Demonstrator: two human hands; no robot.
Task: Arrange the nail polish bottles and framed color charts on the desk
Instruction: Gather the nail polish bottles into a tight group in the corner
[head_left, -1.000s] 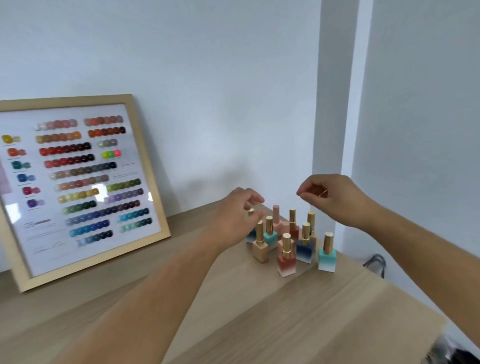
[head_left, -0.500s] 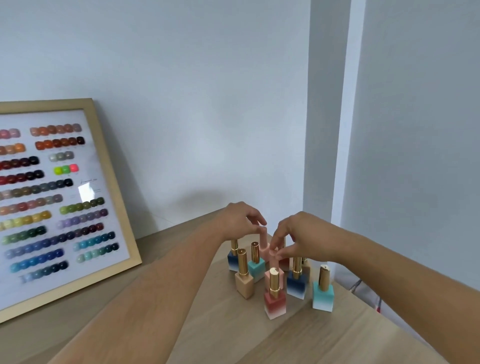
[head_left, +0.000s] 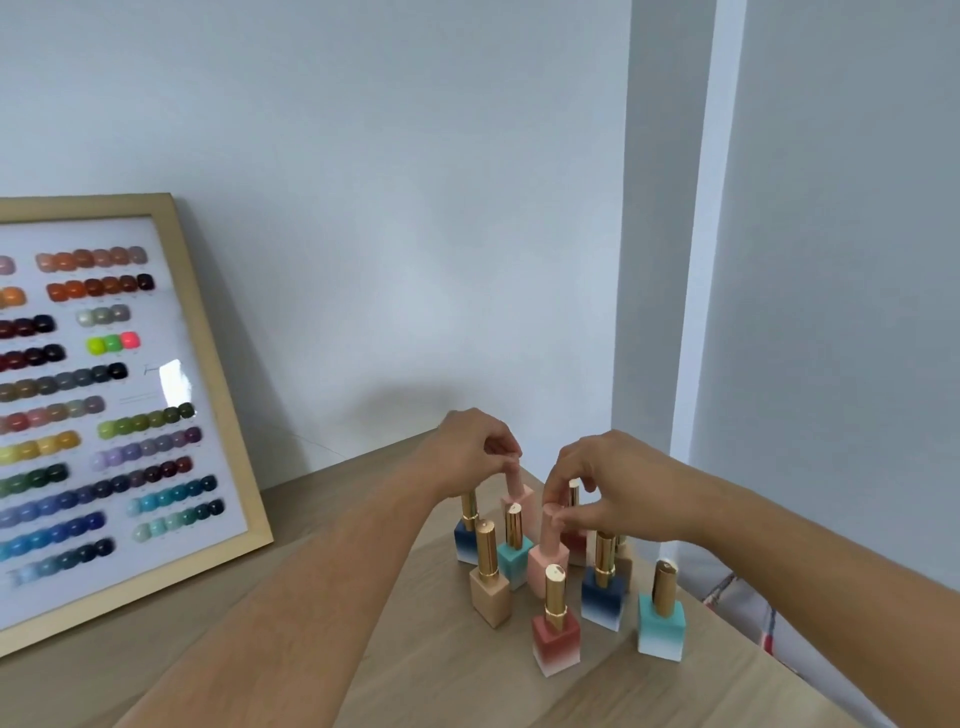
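Note:
Several nail polish bottles with gold caps stand clustered near the desk's far right corner, among them a beige one (head_left: 490, 594), a red-to-white one (head_left: 555, 640) and a teal one (head_left: 661, 631). My left hand (head_left: 475, 448) pinches the pink cap of the rear pink bottle (head_left: 517, 493). My right hand (head_left: 613, 480) pinches the pink cap of the front pink bottle (head_left: 546, 561). A gold-framed color chart (head_left: 104, 415) leans against the wall at the left, partly cut off by the image edge.
The wooden desk (head_left: 363, 649) ends just right of the bottles, and its edge runs diagonally toward the lower right. A wall corner and pillar rise behind the bottles. Something striped (head_left: 737, 597) lies below the desk edge at the right.
Both hands have come down from above the cluster and closed on the two pink-capped bottles. The view has shifted right, so the chart sits further left.

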